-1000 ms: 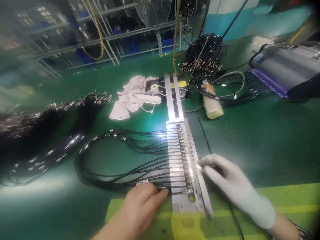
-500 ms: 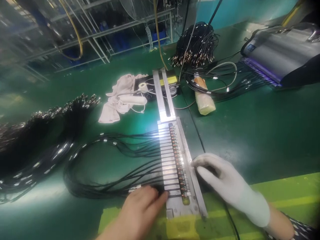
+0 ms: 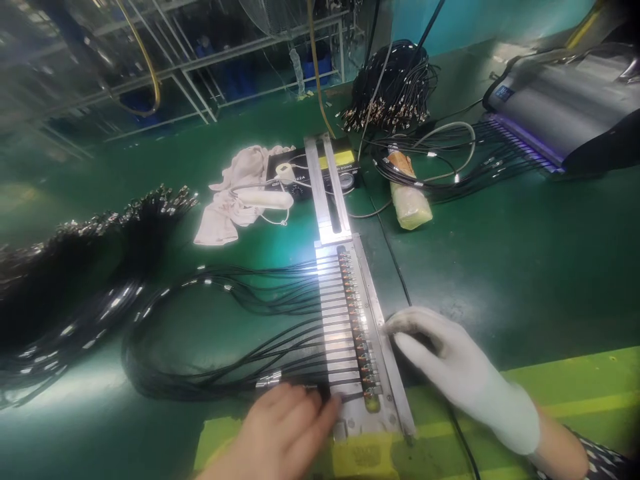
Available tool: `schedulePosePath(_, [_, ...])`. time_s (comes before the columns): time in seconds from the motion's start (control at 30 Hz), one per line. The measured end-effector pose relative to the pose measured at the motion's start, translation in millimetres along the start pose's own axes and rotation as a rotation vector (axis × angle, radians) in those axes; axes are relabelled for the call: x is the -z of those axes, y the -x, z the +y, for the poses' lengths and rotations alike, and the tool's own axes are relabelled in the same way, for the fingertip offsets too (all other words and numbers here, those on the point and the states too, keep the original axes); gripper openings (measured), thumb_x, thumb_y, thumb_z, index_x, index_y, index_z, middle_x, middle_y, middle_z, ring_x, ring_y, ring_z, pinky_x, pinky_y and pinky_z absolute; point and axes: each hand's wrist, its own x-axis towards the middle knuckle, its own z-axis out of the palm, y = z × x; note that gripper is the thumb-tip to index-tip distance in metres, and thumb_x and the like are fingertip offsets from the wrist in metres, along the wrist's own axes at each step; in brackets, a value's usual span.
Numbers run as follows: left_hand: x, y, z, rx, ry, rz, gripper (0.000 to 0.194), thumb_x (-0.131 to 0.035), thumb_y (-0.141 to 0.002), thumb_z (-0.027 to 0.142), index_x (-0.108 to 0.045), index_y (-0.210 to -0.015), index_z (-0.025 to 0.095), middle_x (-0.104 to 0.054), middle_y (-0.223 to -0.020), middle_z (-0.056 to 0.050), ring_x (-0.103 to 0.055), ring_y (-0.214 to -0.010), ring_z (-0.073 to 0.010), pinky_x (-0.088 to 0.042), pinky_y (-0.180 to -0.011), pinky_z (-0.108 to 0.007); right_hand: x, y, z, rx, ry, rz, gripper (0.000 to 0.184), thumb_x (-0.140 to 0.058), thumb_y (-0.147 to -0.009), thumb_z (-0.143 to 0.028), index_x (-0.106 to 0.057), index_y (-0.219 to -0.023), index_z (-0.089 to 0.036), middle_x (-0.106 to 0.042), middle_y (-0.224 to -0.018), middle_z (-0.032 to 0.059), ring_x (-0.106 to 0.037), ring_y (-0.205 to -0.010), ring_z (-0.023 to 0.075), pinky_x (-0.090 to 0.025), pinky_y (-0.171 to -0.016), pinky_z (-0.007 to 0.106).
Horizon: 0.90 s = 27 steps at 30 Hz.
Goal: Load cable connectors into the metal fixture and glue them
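A metal fixture (image 3: 343, 343) with slots lies lengthwise before me. Black cables (image 3: 280, 343) run into its slots from the left, their small metal-tipped ends (image 3: 357, 313) lined up along a dark channel. My left hand (image 3: 287, 430), bare, is at the fixture's near left edge, fingers curled round the nearest cable; the fingertips are partly hidden. On the opposite side my right hand (image 3: 460, 373), in a white glove, has thumb and forefinger close together against the fixture's right rail (image 3: 383, 340). A slotted metal plate (image 3: 327, 193) extends from the fixture's far end.
Bundled black cables (image 3: 75, 287) lie at left, with another coil (image 3: 390, 87) at the back. A white cloth (image 3: 245, 180), a white handheld tool (image 3: 265, 200) and a black control box (image 3: 300, 187) lie beyond. A grey machine (image 3: 550, 100) with purple light stands far right, near a wrapped roll (image 3: 410, 203).
My left hand has shifted slightly down and to the right along the near end of the fixture, and the nearest cable tilts slightly more. My right hand stays in place.
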Motion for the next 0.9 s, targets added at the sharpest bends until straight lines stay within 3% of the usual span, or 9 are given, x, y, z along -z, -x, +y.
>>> schedulePosePath(0.17, [-0.1, -3.4, -1.2, -0.019, -0.038, -0.014, 0.049, -0.018, -0.105, 0.015, -0.062, -0.124, 0.006, -0.067, -0.083, -0.01, -0.063, -0.074, -0.0177, -0.048, -0.068, -0.031, -0.5, -0.1, 0.1, 0.012, -0.002, 0.004, 0.018, -0.053, -0.095, -0.03, -0.069, -0.092, -0.023, -0.071, -0.092, 0.0067, -0.067, -0.087, 0.0249, -0.058, -0.074, 0.039])
schedulePosePath(0.33, [-0.6, -5.5, 2.4, -0.03, -0.107, -0.002, 0.053, -0.015, -0.106, 0.018, -0.065, -0.118, 0.004, -0.067, -0.079, -0.009, -0.062, -0.07, -0.0174, -0.046, -0.066, -0.033, -0.8, 0.5, 0.5, 0.003, 0.003, 0.002, 0.018, -0.053, -0.095, -0.029, -0.069, -0.091, -0.023, -0.071, -0.091, 0.0055, -0.067, -0.087, 0.0243, -0.058, -0.077, 0.04])
schedulePosePath(0.7, [-24.6, 6.5, -2.8, 0.076, 0.035, 0.218, 0.041, -0.026, -0.105, 0.016, -0.066, -0.117, 0.013, -0.072, -0.078, -0.006, -0.065, -0.07, -0.0143, -0.048, -0.067, -0.029, -1.2, -0.4, 0.3, 0.036, 0.017, 0.012, 0.019, -0.052, -0.096, -0.029, -0.069, -0.091, -0.023, -0.071, -0.088, 0.0053, -0.066, -0.085, 0.0239, -0.057, -0.074, 0.039])
schedulePosePath(0.9, [1.7, -11.7, 6.8, 0.003, -0.158, 0.003, 0.043, -0.025, -0.105, 0.011, -0.068, -0.108, 0.008, -0.069, -0.076, -0.005, -0.063, -0.067, -0.0145, -0.045, -0.072, -0.031, -1.0, -0.8, -1.7, 0.044, 0.026, 0.023, 0.018, -0.052, -0.096, -0.029, -0.069, -0.09, -0.023, -0.072, -0.088, 0.0057, -0.068, -0.084, 0.0241, -0.058, -0.074, 0.038])
